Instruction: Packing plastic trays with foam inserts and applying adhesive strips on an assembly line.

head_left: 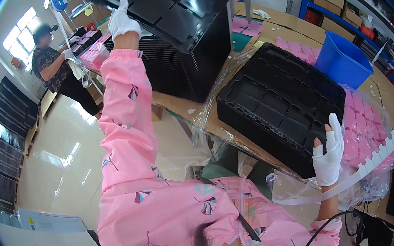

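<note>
My left hand, in a white glove, grips the near left edge of a black plastic tray with moulded compartments. That tray sits askew on top of a tall black stack, its left side jutting out past it. In front of me, a lower pile of black trays rests on the table. Beside its right corner is my right hand, gloved with thumb and a fingertip bare. Its fingers are spread and hold nothing; whether they touch the pile I cannot tell.
A blue bin stands behind the pile. Pink compartment trays in clear plastic lie at the right, crossed by a white toothed strip. Shelving rises at the back right. Another person works at a bench far left.
</note>
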A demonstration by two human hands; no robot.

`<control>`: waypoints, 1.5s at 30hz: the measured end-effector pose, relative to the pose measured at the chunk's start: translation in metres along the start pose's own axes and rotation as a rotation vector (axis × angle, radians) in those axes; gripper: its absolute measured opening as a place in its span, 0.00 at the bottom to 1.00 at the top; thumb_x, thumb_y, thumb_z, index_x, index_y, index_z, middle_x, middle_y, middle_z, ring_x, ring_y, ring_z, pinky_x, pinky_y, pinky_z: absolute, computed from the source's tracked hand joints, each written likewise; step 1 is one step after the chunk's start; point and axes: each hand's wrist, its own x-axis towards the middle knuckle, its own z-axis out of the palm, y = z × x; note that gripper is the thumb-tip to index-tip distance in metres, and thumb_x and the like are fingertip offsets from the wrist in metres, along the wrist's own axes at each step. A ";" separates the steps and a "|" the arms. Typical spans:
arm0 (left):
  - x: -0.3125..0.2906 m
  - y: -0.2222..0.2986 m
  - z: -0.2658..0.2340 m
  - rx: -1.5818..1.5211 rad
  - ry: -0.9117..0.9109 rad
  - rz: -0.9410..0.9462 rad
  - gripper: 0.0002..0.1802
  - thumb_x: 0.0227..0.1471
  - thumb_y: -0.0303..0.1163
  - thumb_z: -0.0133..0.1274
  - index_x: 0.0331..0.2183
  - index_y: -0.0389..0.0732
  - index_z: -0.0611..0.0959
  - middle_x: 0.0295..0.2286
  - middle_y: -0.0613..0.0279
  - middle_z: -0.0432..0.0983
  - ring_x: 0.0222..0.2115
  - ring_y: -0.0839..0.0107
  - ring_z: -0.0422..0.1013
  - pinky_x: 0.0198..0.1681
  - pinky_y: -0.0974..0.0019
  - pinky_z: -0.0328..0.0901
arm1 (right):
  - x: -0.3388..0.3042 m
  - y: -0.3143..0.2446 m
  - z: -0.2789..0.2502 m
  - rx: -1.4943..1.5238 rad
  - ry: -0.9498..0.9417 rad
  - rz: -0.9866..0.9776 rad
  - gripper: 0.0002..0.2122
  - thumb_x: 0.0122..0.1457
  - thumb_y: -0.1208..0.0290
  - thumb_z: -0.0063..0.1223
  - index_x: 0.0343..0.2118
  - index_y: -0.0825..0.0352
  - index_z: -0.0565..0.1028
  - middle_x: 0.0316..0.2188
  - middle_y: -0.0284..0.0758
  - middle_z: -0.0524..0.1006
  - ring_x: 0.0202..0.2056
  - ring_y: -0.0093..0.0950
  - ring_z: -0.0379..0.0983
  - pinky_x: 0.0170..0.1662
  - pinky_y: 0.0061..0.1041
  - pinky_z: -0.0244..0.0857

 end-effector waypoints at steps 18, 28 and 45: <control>0.024 -0.073 -0.002 -0.085 0.112 -0.525 0.37 0.53 0.57 0.45 0.52 0.35 0.68 0.48 0.53 0.67 0.47 0.59 0.65 0.44 0.59 0.66 | -0.010 0.012 0.010 0.057 -0.053 0.006 0.23 0.41 0.89 0.53 0.46 0.73 0.69 0.51 0.46 0.67 0.51 0.44 0.64 0.52 0.33 0.60; 0.049 -0.106 -0.016 0.313 -0.117 -0.160 0.32 0.53 0.52 0.48 0.48 0.34 0.73 0.48 0.53 0.69 0.48 0.54 0.65 0.50 0.63 0.61 | -0.007 0.012 0.014 0.098 -0.108 0.049 0.21 0.42 0.87 0.53 0.44 0.73 0.70 0.49 0.46 0.69 0.47 0.44 0.66 0.50 0.33 0.61; -0.269 0.050 0.072 -0.271 -1.008 0.388 0.20 0.52 0.23 0.52 0.49 0.32 0.74 0.48 0.57 0.70 0.47 0.72 0.67 0.52 0.70 0.61 | -0.026 0.056 0.019 2.234 0.302 0.666 0.18 0.61 0.60 0.43 0.44 0.72 0.69 0.52 0.53 0.65 0.54 0.49 0.62 0.54 0.44 0.59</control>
